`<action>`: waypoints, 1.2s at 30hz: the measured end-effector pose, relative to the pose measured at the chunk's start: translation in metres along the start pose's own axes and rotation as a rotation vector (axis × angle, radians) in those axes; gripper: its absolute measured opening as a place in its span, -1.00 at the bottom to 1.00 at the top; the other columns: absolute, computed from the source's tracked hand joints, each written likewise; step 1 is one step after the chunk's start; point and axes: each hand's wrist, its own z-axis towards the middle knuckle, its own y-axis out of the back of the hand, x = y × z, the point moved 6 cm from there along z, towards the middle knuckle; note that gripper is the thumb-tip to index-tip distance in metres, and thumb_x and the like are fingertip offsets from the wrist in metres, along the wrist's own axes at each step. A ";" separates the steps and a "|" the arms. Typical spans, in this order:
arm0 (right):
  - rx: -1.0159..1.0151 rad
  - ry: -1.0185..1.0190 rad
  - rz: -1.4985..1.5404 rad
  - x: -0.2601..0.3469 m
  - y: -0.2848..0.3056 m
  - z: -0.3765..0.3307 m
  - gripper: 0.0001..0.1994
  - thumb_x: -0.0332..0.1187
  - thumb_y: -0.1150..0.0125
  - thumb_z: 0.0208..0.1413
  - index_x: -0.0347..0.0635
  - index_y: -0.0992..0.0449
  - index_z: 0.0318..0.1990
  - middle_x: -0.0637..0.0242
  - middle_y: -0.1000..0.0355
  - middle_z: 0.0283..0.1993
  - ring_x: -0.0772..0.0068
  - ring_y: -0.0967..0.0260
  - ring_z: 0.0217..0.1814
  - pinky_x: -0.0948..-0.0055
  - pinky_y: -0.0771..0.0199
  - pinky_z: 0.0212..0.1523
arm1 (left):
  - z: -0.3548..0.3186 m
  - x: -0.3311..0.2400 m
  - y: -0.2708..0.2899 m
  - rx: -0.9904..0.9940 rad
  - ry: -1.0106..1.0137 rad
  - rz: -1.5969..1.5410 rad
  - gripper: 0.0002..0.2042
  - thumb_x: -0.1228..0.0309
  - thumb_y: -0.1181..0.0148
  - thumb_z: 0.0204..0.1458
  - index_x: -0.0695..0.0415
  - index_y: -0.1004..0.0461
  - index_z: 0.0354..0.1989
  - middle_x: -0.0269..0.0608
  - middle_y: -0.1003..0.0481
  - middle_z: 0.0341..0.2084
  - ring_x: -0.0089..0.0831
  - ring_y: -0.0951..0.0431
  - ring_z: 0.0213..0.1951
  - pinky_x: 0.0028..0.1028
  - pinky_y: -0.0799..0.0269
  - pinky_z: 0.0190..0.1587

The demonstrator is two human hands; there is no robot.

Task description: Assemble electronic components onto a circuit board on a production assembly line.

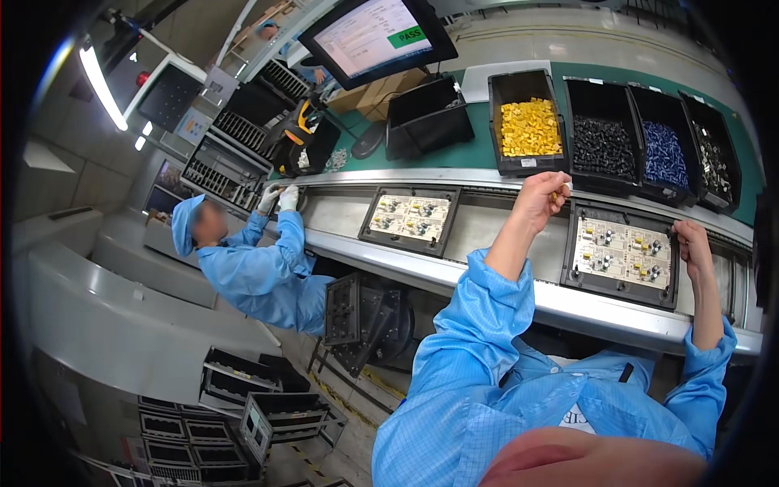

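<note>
My left hand [540, 201] is raised above the far left corner of the black carrier frame, just in front of the bin of yellow parts. Its fingers are closed, and a bit of yellow component [556, 196] shows between them. At the right edge of the frame, my right hand [692, 243] is curled closed; whatever its fingers hold is hidden. Between my hands, a pale circuit board panel [622, 252] with small yellow, blue and black components lies in the carrier frame [617, 295] on the conveyor line.
Behind the line stand black bins of yellow components [531, 127], black parts [603, 148], blue parts [668, 154] and silvery parts [716, 166]. Another framed board panel [411, 217] sits further left. A gloved co-worker [260, 252] stands there. A monitor [377, 39] rises behind.
</note>
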 end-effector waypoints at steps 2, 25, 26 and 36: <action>0.002 -0.011 0.008 0.000 0.001 0.003 -0.82 -0.20 -0.16 0.11 -0.01 -0.44 -0.47 0.73 -0.07 -0.66 0.84 0.16 -0.71 0.66 0.30 -0.70 | -0.001 -0.004 -0.003 0.021 0.000 0.007 -0.83 0.28 -0.17 0.16 0.13 -0.50 -0.29 -0.39 -0.47 -0.58 -0.70 -0.36 -0.62 -0.73 -0.17 -0.65; 0.060 -0.094 0.006 0.012 -0.037 -0.006 -0.87 -0.25 -0.19 0.06 -0.01 -0.45 -0.47 0.73 -0.05 -0.66 0.83 0.19 -0.72 0.67 0.30 -0.70 | -0.009 -0.010 -0.015 0.075 -0.011 -0.001 -0.85 0.35 -0.17 0.14 0.18 -0.51 -0.28 -0.30 -0.50 -0.57 -0.64 -0.41 -0.61 -0.69 -0.20 -0.64; 0.070 -0.088 -0.002 0.015 -0.042 -0.007 -0.87 -0.26 -0.19 0.06 -0.02 -0.45 -0.48 0.72 -0.05 -0.66 0.83 0.18 -0.72 0.66 0.30 -0.70 | -0.010 -0.009 -0.014 0.078 -0.010 -0.002 -0.85 0.34 -0.17 0.15 0.18 -0.51 -0.27 -0.31 -0.50 -0.55 -0.64 -0.41 -0.60 -0.70 -0.21 -0.62; 0.157 -0.078 0.064 0.025 -0.062 -0.020 -0.89 -0.34 -0.17 0.03 -0.11 -0.46 -0.48 0.68 -0.07 -0.66 0.80 0.16 -0.70 0.66 0.24 -0.68 | -0.010 -0.008 -0.020 0.069 0.008 0.026 -0.81 0.31 -0.16 0.15 0.19 -0.50 -0.21 -0.31 -0.48 -0.53 -0.67 -0.38 -0.58 -0.72 -0.19 -0.61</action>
